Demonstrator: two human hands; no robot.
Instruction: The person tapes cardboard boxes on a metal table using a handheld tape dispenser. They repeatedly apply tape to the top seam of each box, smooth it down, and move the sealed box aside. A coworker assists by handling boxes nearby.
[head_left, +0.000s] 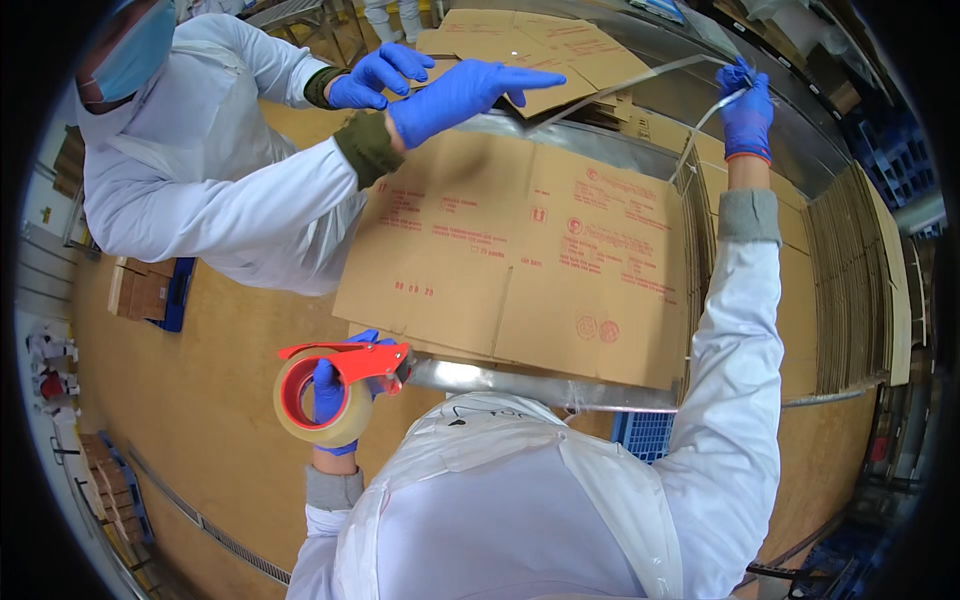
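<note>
Gloved in blue, my left hand (328, 394) grips a red tape gun (379, 364) with a wide roll of clear packing tape (341, 431), off the near left corner of the metal table (465, 373). My right hand (746, 112), also gloved, is raised at the far right, its fingers closed on a pale plastic strap (701, 124). The strap curves down towards bundled flat cardboard. Before me lies a stack of flattened, printed cardboard boxes (517, 262). Between the strap and the co-worker's hands the strap's other stretch runs down to the left.
A co-worker in white (225, 165) stands at the left, both blue-gloved hands (457, 97) over the far side of the stack. More flat boxes (540, 52) lie beyond. Upright bundled cardboard (855, 277) stands at the right. A blue crate (645, 435) is below the table's near edge.
</note>
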